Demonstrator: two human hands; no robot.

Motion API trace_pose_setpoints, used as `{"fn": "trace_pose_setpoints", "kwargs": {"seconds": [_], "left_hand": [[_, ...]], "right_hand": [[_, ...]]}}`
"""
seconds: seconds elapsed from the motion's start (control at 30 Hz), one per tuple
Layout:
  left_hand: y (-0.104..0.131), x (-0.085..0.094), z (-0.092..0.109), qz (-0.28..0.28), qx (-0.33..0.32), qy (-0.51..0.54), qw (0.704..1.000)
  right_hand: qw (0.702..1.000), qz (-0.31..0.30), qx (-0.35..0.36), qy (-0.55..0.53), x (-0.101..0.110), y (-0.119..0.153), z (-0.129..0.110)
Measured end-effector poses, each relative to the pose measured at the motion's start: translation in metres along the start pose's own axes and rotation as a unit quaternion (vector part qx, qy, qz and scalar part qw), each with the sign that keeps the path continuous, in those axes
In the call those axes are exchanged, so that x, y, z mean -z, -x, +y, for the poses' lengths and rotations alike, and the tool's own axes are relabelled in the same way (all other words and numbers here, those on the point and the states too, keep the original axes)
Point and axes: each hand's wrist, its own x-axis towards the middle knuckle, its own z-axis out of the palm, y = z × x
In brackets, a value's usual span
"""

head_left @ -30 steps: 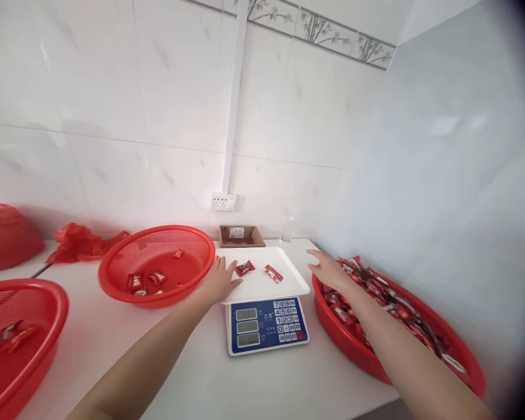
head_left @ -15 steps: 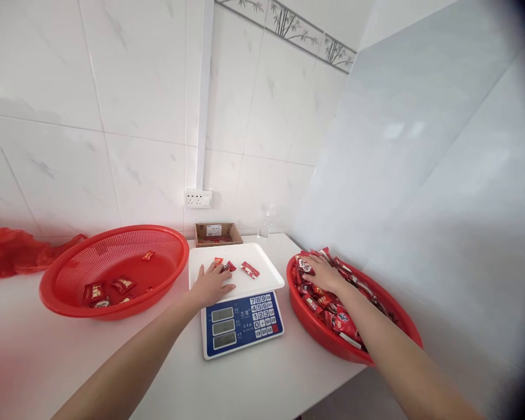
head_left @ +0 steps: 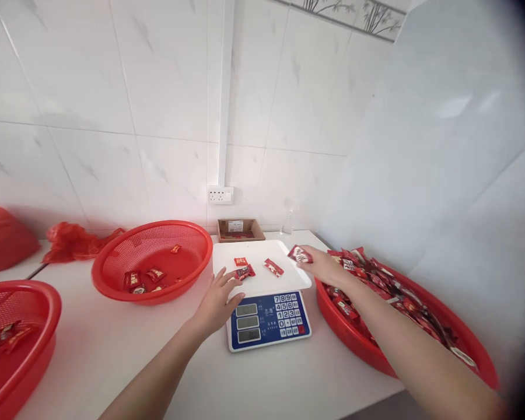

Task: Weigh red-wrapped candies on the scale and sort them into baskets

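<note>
My right hand (head_left: 321,265) grips a red and white packet (head_left: 300,255) above the right edge of the scale's white tray (head_left: 262,283). My left hand (head_left: 219,300) has its fingers spread at the tray's near left corner, beside a dark red packet (head_left: 245,272). Also on the tray lie a small orange-red packet (head_left: 240,262) and a long red and white packet (head_left: 273,268). The blue keypad panel (head_left: 269,321) faces me, its displays too faint to read. To the right, a red basket (head_left: 354,350) is heaped with red packets.
A red mesh basket (head_left: 153,228) holding several packets stands left of the scale, another red basket (head_left: 48,344) at the near left. Behind the scale are an open cardboard box (head_left: 240,230) and a clear container (head_left: 287,221). Red plastic bags (head_left: 72,242) lie at the back left.
My right hand has lifted out of the heaped basket with a packet and moved toward the tray. My left hand has drawn back from the packets. The view has turned left.
</note>
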Motion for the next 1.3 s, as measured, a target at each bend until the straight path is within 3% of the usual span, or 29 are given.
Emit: {"fn": "trace_pose_setpoints", "kwargs": {"seconds": [0.1,0.33,0.47,0.57,0.7,0.8,0.9,1.03,1.17,1.3], "left_hand": [[0.009,0.001,0.0,0.024,-0.006,-0.003,1.0],[0.03,0.009,-0.009,0.1,0.006,-0.002,0.995],[0.039,0.006,-0.012,0.131,0.0,-0.002,0.991],[0.045,0.002,-0.016,0.139,-0.012,-0.01,0.99],[0.05,-0.001,-0.025,0.153,-0.03,-0.014,0.988],[0.047,0.0,-0.029,0.16,-0.053,-0.009,0.986],[0.04,0.001,-0.025,0.152,-0.069,-0.009,0.986],[0.033,0.0,-0.015,0.136,-0.079,-0.013,0.987],[0.033,-0.004,-0.01,0.131,-0.084,-0.011,0.988],[0.036,-0.007,-0.012,0.134,-0.083,-0.009,0.988]], "right_hand": [[0.995,-0.068,0.04,-0.066,-0.033,-0.008,-0.026],[0.993,-0.102,0.043,-0.041,-0.09,-0.018,-0.038],[0.99,-0.12,0.054,-0.046,-0.109,-0.021,-0.057],[0.993,-0.09,0.07,-0.035,-0.095,-0.024,-0.057],[0.996,-0.035,0.078,0.027,-0.035,-0.01,-0.021],[0.994,-0.06,0.005,0.086,0.019,0.024,0.012],[0.982,-0.135,-0.065,0.116,0.052,0.062,0.037],[0.97,-0.171,-0.099,0.139,0.05,0.093,0.061],[0.965,-0.107,-0.11,0.212,0.029,0.102,0.079],[0.963,-0.072,-0.073,0.249,0.024,0.104,0.087]]}}
